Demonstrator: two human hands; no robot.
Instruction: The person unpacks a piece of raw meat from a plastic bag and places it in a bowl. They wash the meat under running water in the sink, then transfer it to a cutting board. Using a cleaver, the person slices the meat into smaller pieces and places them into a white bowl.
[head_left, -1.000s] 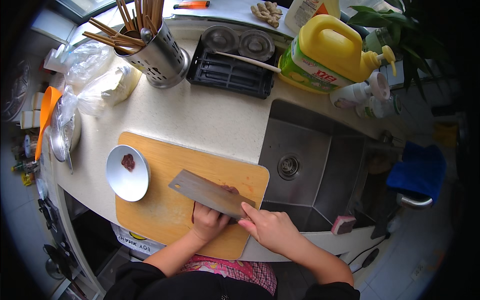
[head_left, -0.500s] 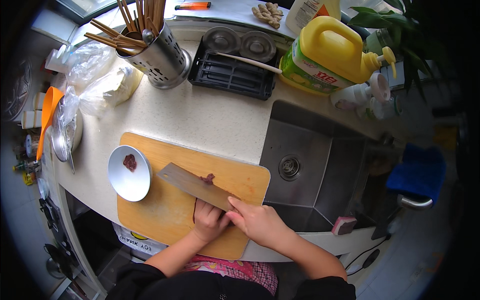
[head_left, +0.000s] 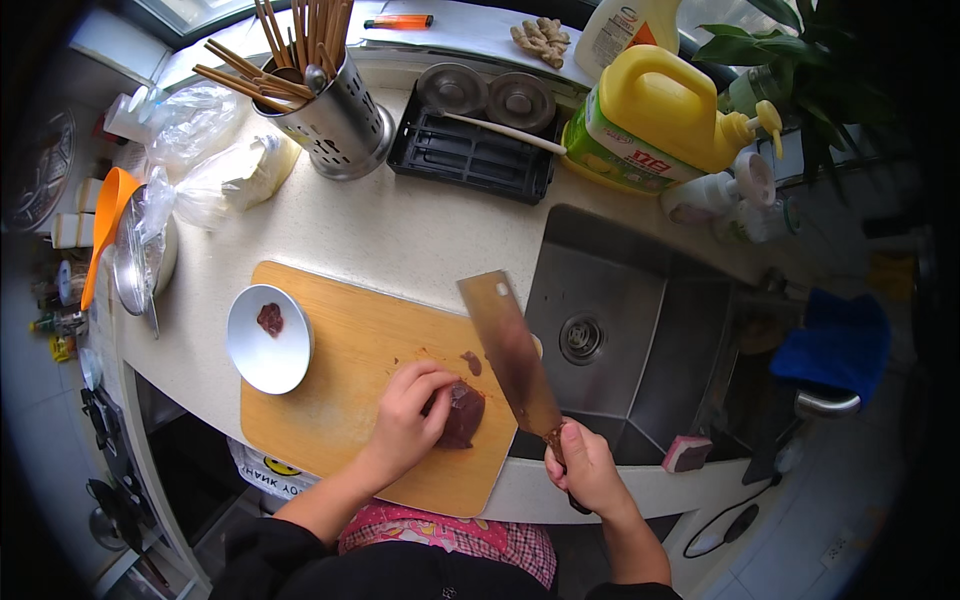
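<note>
My right hand [head_left: 592, 470] grips a cleaver [head_left: 512, 350] by its handle. Its wide blade is raised over the right edge of the wooden cutting board [head_left: 335, 400] and the sink's near-left side, with its tip pointing away from me. On the board, the curled fingers of my left hand [head_left: 408, 415] hold the left edge of a dark red piece of meat [head_left: 463, 420]; its fingertips are partly hidden. A small slice of meat [head_left: 472, 363] lies just beyond that piece. At the board's left stands a white bowl [head_left: 262, 368] with a little dark meat [head_left: 270, 319] in it.
A steel sink [head_left: 640, 350] adjoins the board's right. Along the back are a chopstick holder [head_left: 348, 125], a black rack [head_left: 470, 165], and a yellow jug [head_left: 655, 110]. Plastic bags [head_left: 225, 180] and an orange spatula [head_left: 105, 225] sit left. A sponge [head_left: 687, 453] rests by the sink's front.
The cleaver has lifted off the meat and swung to the right with my right hand, its blade turning. My left hand shows more fully, and the meat piece is uncovered.
</note>
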